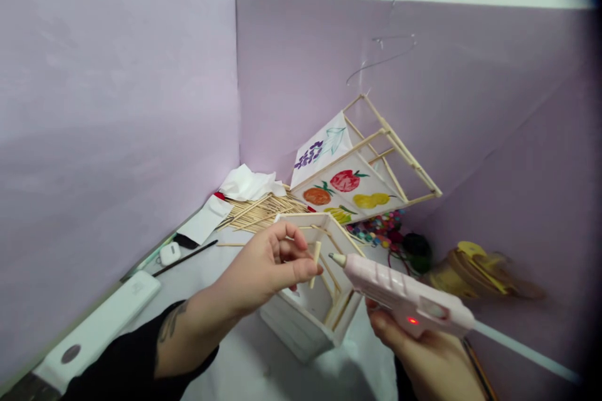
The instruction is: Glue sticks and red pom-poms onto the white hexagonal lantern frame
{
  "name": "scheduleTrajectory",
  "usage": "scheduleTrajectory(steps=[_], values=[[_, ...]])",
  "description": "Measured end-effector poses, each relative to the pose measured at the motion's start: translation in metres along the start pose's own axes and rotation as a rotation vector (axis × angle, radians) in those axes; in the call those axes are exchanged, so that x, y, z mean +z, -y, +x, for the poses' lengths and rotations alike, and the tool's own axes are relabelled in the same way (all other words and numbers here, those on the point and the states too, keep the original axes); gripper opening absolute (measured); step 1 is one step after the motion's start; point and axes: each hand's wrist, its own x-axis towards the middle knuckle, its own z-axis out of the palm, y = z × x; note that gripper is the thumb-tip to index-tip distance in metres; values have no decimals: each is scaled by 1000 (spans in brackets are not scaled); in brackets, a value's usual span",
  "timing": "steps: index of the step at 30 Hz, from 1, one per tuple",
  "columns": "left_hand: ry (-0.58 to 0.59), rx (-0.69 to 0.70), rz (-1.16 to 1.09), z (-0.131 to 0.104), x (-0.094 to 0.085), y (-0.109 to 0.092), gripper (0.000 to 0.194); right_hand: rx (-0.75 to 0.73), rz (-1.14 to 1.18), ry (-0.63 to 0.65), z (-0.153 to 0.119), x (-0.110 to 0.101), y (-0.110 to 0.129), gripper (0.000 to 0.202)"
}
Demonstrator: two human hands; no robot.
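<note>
My left hand point(275, 260) pinches a short wooden stick point(316, 262) between thumb and fingers, holding it upright above an open white box point(301, 329). Thin wooden strips line the inside of that box. In my right hand point(423, 351) is a pale pink glue gun point(404, 288), its red light lit and a long glue stick coming out of its back. The nozzle points left toward the short stick, with a small gap between them. Behind the box, a wooden-stick frame point(399, 150) with painted fruit panels leans at a tilt.
Many thin sticks point(258, 210) lie in a heap behind my left hand, beside crumpled white paper point(249, 182). Coloured beads point(380, 229) and a roll of yellow-brown tape point(470, 269) are at the right. A long white device point(103, 332) lies at the left near a small white case point(170, 254).
</note>
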Motion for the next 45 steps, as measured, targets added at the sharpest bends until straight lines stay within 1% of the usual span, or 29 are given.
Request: scheduleTrajectory(steps=[3, 7, 9, 12, 15, 16, 18, 20, 24, 32, 36, 40, 42, 45], values=[[11, -4, 23, 0, 2, 2, 36, 43, -34, -4, -2, 0, -7, 30], [22, -3, 53, 0, 2, 5, 35, 154, -89, -74, -8, 0, -27, 43], [26, -2, 63, 1, 2, 6, 36, 210, -89, -79, -11, 2, -32, 48], [26, -6, 66, 0, 1, 7, 36, 243, -91, -61, -13, 5, -34, 55], [28, -7, 69, 0, 1, 7, 36, 252, -87, -108, -12, 7, -34, 60], [30, -4, 72, 0, 1, 7, 36, 262, -83, -101, -12, 7, -35, 61], [28, 1, 76, 1, 2, 6, 36, 274, -80, -42, -10, 5, -36, 64], [27, 2, 78, 1, 2, 6, 36, 244, -79, 3, -8, 2, -36, 62], [25, -4, 83, 1, 2, 5, 36, 150, -103, 9, -6, -1, -31, 49], [15, -15, 72, -1, 1, 4, 39, 39, -68, 23, 3, 3, -14, 34], [23, -17, 61, 0, 0, 6, 41, 44, 4, 34, 5, 5, -9, 38], [38, -17, 55, 1, -1, 6, 44, 69, 72, 59, 6, 8, -14, 41], [21, 3, 47, 3, -3, 7, 45, 71, 70, 33, 6, 8, -18, 39], [-37, 42, 27, 8, -4, 9, 46, 73, 56, -28, 4, 7, -19, 36]])
